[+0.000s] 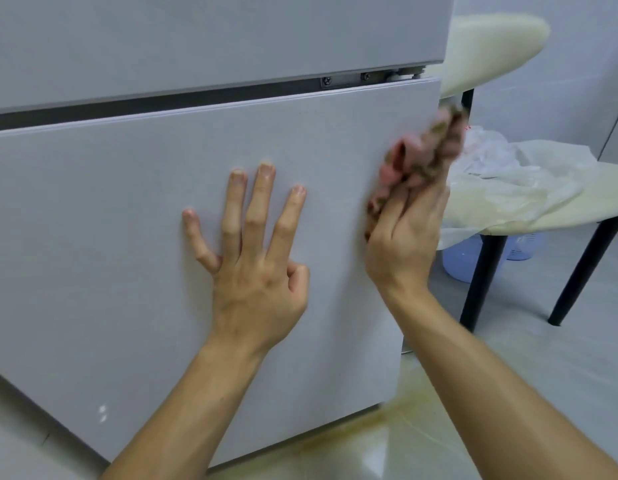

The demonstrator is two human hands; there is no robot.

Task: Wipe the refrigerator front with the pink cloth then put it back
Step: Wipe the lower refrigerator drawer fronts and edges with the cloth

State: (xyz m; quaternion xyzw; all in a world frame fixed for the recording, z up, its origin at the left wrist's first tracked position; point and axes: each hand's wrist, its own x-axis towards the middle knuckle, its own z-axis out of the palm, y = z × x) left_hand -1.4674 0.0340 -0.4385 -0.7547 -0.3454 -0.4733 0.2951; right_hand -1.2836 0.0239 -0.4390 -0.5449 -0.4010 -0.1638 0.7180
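Note:
The grey refrigerator front (127, 237) fills most of the view, with a dark gap and a hinge between its upper and lower doors. My left hand (255, 258) lies flat on the lower door with its fingers spread and straight. My right hand (404, 237) grips the bunched pink cloth (422, 157) and holds it against the lower door's right edge. The cloth is blurred and sticks up above my fingers.
A cream chair (543, 202) with black legs stands just right of the refrigerator, with a crumpled white plastic bag (501, 164) on its seat. A pale blue bucket (463, 258) sits under it. The floor is light tile with a yellowish stain near the refrigerator's corner.

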